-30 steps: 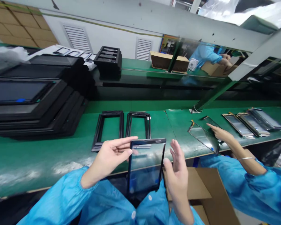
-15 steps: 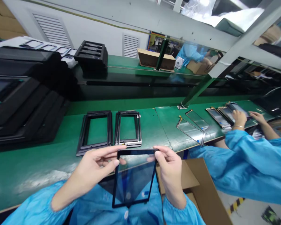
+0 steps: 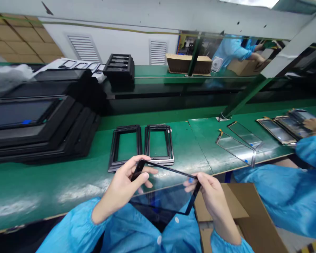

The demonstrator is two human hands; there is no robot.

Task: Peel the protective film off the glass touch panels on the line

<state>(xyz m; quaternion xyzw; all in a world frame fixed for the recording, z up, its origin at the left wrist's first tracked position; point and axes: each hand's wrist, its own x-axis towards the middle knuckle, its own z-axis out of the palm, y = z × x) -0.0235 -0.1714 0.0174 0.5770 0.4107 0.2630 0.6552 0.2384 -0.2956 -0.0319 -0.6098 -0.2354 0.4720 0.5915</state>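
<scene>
A green bench (image 3: 58,179) runs left to right across the scene. On its left stands a high stack of black trays (image 3: 61,130); an open cardboard box (image 3: 260,218) sits near right, below the bench edge. The black-bordered clear panel (image 3: 164,191) is tilted between both hands, in front of the person's body. Just beyond it, on the bench, lie a left pile of black frames (image 3: 114,149) and a right pile (image 3: 171,147). The left hand (image 3: 123,184) grips the panel's left end; the right hand (image 3: 213,193) pinches its far right corner, beside a small blue tab (image 3: 191,180).
</scene>
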